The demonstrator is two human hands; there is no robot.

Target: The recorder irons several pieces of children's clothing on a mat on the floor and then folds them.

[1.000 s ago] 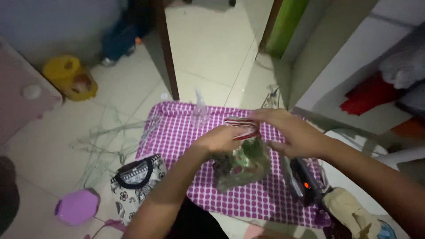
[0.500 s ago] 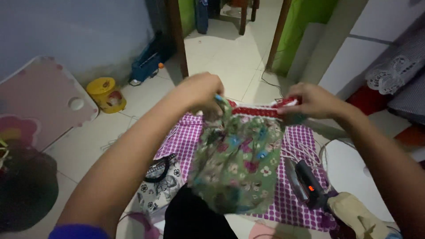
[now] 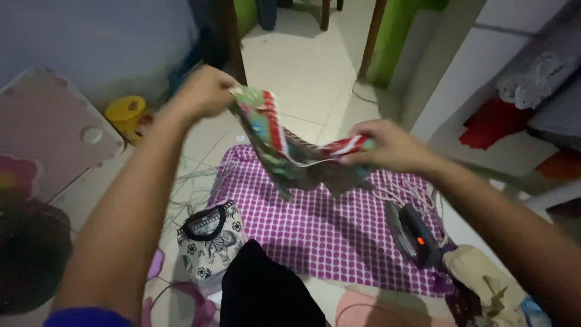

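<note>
Floral garment (image 3: 290,154) now swung sideways

garment (image 3: 284,151): thin floral cloth, matt
mat (image 3: 327,230): purple dotted cloth, matt
floor (image 3: 302,66): glossy smooth tiles
iron (image 3: 417,233): dark plastic
</note>
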